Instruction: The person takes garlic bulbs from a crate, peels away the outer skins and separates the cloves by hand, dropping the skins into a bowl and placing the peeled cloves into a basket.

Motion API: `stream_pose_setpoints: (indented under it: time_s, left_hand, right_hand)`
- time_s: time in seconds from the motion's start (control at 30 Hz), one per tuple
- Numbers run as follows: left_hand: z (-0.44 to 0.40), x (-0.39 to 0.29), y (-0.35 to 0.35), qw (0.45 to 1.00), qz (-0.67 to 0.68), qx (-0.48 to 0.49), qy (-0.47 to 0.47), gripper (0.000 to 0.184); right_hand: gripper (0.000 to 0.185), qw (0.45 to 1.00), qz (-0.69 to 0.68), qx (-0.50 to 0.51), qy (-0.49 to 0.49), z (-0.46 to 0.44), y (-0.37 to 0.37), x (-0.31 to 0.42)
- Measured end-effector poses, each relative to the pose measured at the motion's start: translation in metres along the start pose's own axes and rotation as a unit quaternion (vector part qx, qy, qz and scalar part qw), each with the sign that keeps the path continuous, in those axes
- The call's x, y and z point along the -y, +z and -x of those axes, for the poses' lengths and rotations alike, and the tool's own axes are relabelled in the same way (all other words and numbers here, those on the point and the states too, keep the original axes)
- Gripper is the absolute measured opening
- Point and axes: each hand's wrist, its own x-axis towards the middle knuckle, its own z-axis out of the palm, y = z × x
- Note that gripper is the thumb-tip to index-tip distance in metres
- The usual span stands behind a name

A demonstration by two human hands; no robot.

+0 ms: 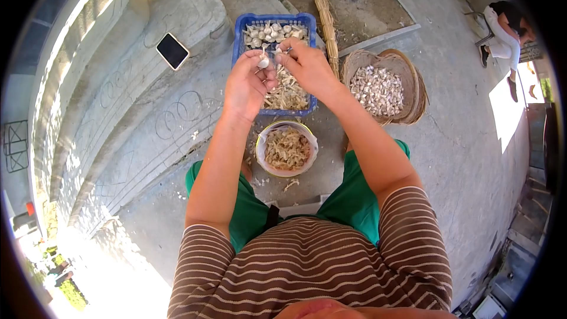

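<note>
My left hand (pixel 251 82) holds a white garlic bulb (pixel 263 62) between thumb and fingers, its stem pointing up. Close by on the right, my right hand (pixel 309 66) is closed in a pinch; whatever lies between its fingertips is too small to make out. Both hands are over a blue plastic crate (pixel 238 34). Whole garlic bulbs (pixel 273 32) fill the crate's far end, and dry stems and peelings (pixel 287 93) cover its near end. A whitish bowl with a yellow-green rim (pixel 260 159), full of brownish peelings (pixel 286 149), stands between my knees.
To the right, a wicker basket (pixel 409 85) holds many garlic cloves (pixel 377 90). A straw broom (pixel 326 18) lies behind the crate. A tablet or phone (pixel 172 51) rests on the concrete ledge (pixel 195 9) at left. Another person (pixel 503 34) sits at far right.
</note>
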Motion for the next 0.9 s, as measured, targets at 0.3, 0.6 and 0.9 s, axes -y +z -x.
stream_pose_setpoints:
  time_s: [0.3, 0.6, 0.9]
  left_hand:
    - [0.003, 0.004, 0.008, 0.997, -0.078, -0.015, 0.021, 0.012]
    - [0.002, 0.006, 0.008, 0.999, -0.042, 0.005, 0.012, 0.017]
    - [-0.006, 0.004, -0.008, 1.0, 0.002, -0.023, -0.005, 0.022]
  right_hand:
    - [0.014, 0.996, -0.056, -0.017, -0.072, 0.005, 0.003, 0.012]
    - [0.02, 0.915, -0.379, 0.006, 0.14, -0.001, 0.004, -0.003]
    - [0.024, 0.917, -0.357, 0.085, 0.157, -0.004, 0.005, -0.007]
